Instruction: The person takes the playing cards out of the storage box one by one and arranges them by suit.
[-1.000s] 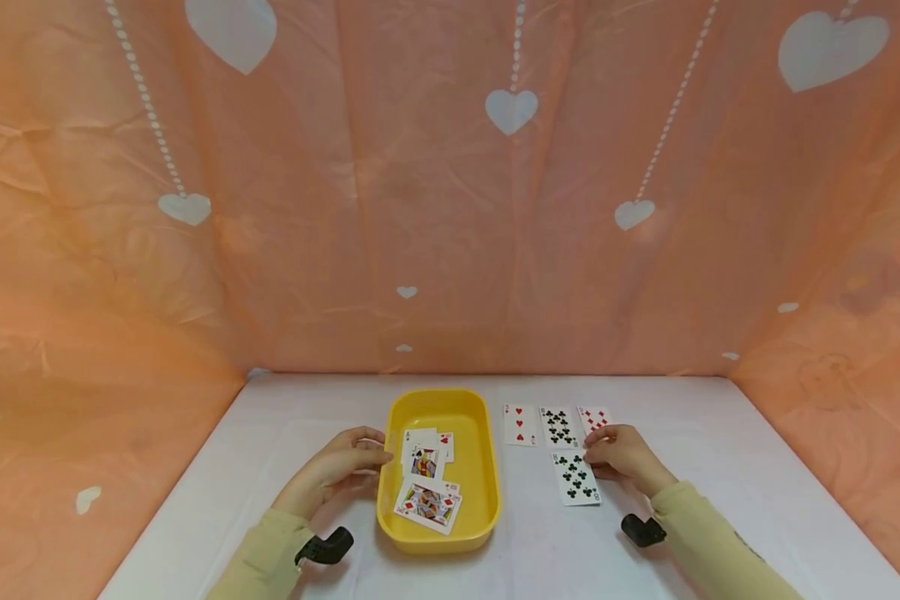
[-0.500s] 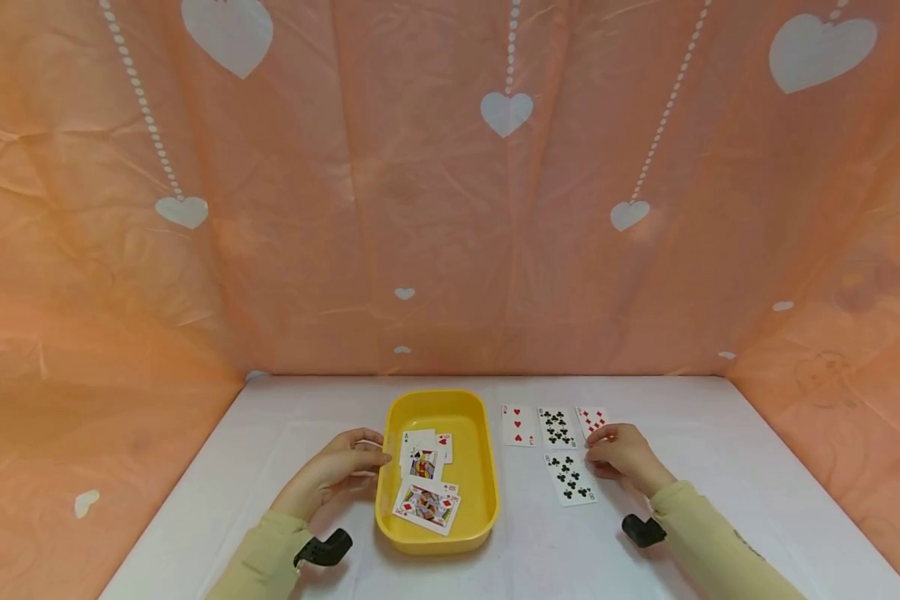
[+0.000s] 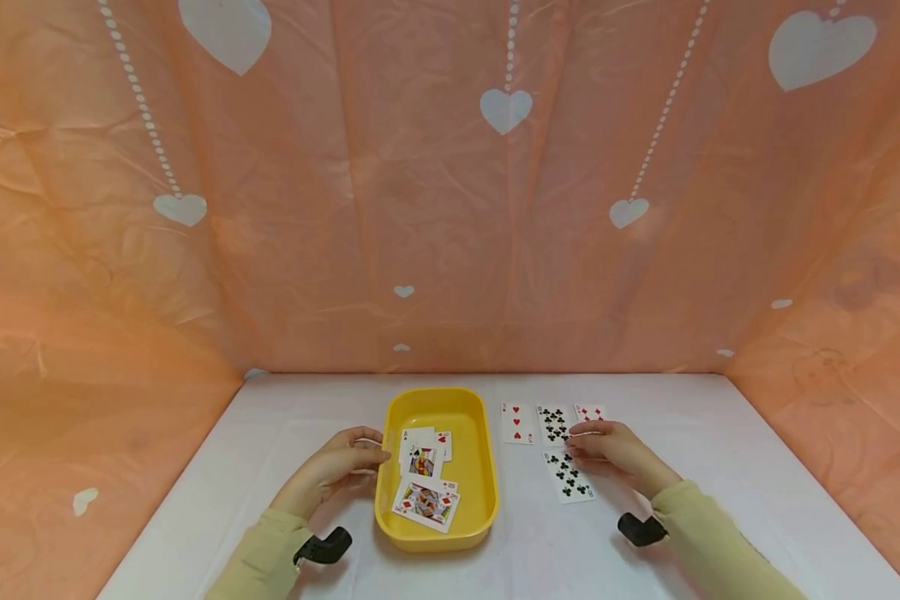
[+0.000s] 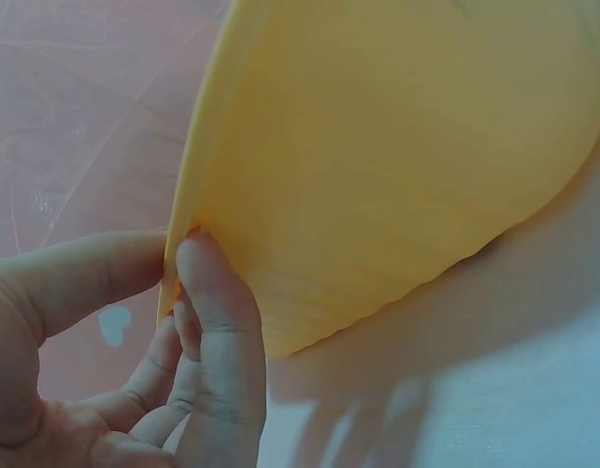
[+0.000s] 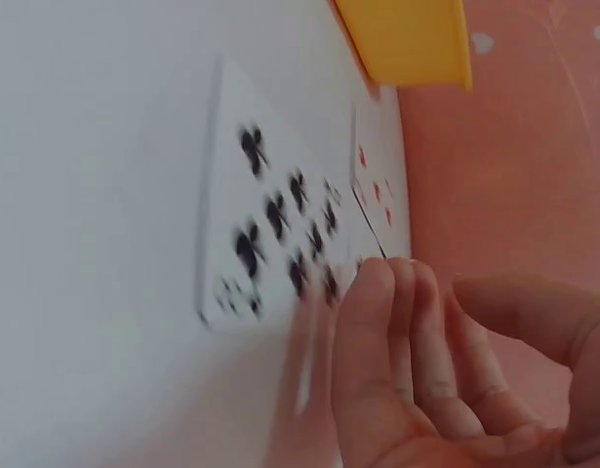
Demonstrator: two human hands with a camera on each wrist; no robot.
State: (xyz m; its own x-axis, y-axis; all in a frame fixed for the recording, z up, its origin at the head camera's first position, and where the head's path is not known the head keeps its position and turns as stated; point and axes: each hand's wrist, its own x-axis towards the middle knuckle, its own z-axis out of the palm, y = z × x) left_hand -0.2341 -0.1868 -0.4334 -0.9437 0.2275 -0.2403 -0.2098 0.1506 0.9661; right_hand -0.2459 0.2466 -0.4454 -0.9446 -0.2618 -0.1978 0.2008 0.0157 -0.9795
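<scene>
My left hand [image 3: 333, 468] pinches the left rim of a yellow tray [image 3: 474, 475]; in the left wrist view the thumb lies on the tray's wall [image 4: 378, 146], with fingers on the other side. Inside the tray lie several playing cards, among them a face card of diamonds [image 3: 429, 504], a face card of spades [image 3: 423, 462] and an ace [image 3: 417, 437]. My right hand [image 3: 624, 454] hovers with loosely bent fingers at the top of the lower clubs card [image 3: 570, 483], thumb apart and nothing between them in the right wrist view. It partly covers a diamonds card [image 3: 589, 412].
Right of the tray, in the back row, lie a three of hearts [image 3: 517, 425], another clubs card [image 3: 552, 423] and the diamonds card. A white cloth covers the table [image 3: 757, 500]. Orange fabric [image 3: 450, 250] with hearts rises behind and at both sides.
The lower clubs card has shifted slightly left and tilted, coming away from my right fingertips. My right hand has since moved left over its top edge. The left hand keeps its place on the tray.
</scene>
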